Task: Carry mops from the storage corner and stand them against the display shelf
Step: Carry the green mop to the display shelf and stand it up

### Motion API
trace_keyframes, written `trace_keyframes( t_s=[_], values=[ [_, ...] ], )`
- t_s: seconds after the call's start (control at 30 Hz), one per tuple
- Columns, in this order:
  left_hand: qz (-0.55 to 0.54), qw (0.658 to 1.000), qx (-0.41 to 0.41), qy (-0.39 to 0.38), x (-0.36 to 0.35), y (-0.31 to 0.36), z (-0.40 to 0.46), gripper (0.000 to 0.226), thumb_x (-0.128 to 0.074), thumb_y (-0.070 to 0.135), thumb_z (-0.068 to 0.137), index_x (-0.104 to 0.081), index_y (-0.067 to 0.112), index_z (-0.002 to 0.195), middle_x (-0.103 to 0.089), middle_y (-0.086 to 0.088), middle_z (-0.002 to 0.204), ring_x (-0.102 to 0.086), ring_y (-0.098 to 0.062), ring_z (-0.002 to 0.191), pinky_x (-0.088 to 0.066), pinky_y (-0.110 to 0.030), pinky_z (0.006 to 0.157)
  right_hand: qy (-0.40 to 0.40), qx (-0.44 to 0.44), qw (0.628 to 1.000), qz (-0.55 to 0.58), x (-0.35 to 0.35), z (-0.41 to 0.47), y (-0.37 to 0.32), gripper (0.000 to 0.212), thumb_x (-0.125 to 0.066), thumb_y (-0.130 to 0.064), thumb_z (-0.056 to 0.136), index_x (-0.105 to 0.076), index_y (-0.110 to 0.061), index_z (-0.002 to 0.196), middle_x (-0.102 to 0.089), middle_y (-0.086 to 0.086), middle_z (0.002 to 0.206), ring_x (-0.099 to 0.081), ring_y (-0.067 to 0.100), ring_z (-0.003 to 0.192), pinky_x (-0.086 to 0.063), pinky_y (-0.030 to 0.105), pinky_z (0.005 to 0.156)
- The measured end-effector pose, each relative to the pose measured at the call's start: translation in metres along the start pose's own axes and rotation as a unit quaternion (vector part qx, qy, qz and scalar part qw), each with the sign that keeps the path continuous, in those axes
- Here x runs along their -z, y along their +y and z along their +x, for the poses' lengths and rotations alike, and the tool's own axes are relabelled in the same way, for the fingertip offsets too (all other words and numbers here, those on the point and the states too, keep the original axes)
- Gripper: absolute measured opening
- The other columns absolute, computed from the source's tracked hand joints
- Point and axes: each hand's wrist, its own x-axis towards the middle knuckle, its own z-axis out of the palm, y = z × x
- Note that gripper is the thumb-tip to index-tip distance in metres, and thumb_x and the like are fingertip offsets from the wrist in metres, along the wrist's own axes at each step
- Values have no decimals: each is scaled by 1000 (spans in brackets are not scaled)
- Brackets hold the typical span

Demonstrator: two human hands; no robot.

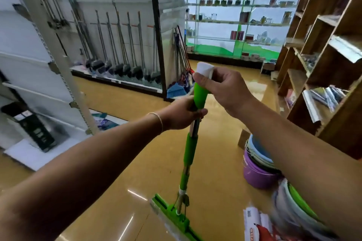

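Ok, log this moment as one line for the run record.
stage: carrying | left hand: grips green mop shaft | right hand: holds its white top end | mop head: low near floor | display shelf: ahead, not reached

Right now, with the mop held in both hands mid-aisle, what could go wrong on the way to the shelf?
The mop head hangs low beside the stacked basins, so a swing could clip them. The floor looks glossy and may be slippery. The right hand pinches only the white cap, which might slip; the left hand carries the load.
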Motion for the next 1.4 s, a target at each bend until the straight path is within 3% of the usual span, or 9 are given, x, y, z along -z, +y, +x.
trace_keyframes(
  t_s=[0.13, 0.37, 0.67, 0.77, 0.87, 1.07, 1.23, 1.33, 1.4],
  values=[
    [-2, 1000, -4, 10, 5, 0, 40, 25, -59, 29, 95, -59, 11, 113, -69, -1, 98, -66, -13, 94, -54, -39, 93, -29, 0, 996, -79, 14, 36, 16, 34, -81, -29, 81, -71, -12, 109, -74, 2, 97, -70, 19, 92, -59, 44, 86],
    [-29, 999, -24, 13, 21, -8, 104, 30, -59, 30, 95, -61, 7, 115, -69, -6, 104, -64, -14, 92, -51, -28, 83, -84, 7, 975, -203, 40, 106, 14, 37, -81, -31, 81, -73, -14, 112, -74, -1, 101, -70, 15, 96, -58, 40, 88],
    [-164, 985, -47, 6, 65, -41, 204, 20, -63, 28, 93, -62, 11, 103, -69, -10, 97, -58, 4, 50, -44, -10, 47, -6, -17, 996, -91, 14, 193, 57, 4, -74, -21, 88, -71, -21, 91, -75, 4, 96, -71, 23, 96, -57, 48, 92],
    [-192, 980, -48, -4, 90, -63, 242, 21, -65, 27, 92, -63, 9, 103, -71, -14, 103, -71, -13, 82, -57, -25, 70, 18, 4, 993, -113, -7, 236, 73, 5, -74, -20, 88, -72, -17, 90, -74, 0, 90, -71, 16, 89, -58, 39, 86],
    [-215, 976, -45, -15, 116, -81, 276, 28, -67, 26, 90, -64, 5, 108, -71, -15, 105, -69, -28, 101, -55, -45, 94, 31, 11, 991, -132, -25, 277, 82, 8, -73, -19, 89, -71, -13, 95, -72, -2, 89, -68, 10, 85, -55, 31, 80],
    [-237, 969, -60, -22, 161, -100, 326, 31, -66, 23, 91, -63, 0, 112, -69, -17, 108, -68, -29, 103, -57, -36, 90, 45, 24, 989, -142, -44, 345, 96, 19, -71, -20, 91, -72, -6, 104, -73, 6, 98, -70, 19, 94, -56, 37, 85],
    [-275, 960, -54, 11, 192, -124, 368, 24, -75, 25, 85, -68, 10, 102, -69, -24, 107, -67, -37, 104, -57, -44, 89, 47, 36, 988, -143, -63, 395, 104, 14, -71, -15, 91, -73, -5, 100, -74, 9, 94, -71, 25, 92, -57, 47, 88],
    [-263, 963, -50, 33, 215, -139, 389, 28, -74, 27, 85, -68, 9, 105, -69, -23, 108, -66, -24, 91, -52, -25, 67, 41, 43, 990, -130, -77, 427, 114, 9, -71, -14, 91, -73, -8, 98, -74, 8, 93, -71, 25, 92, -57, 50, 90],
    [-264, 962, -46, 45, 228, -152, 403, 34, -75, 29, 84, -69, 7, 108, -71, -19, 106, -65, -20, 89, -52, -28, 75, 35, 45, 991, -120, -88, 448, 121, 12, -70, -15, 92, -73, -7, 100, -75, 9, 96, -72, 26, 96, -57, 49, 91]
  ],
)
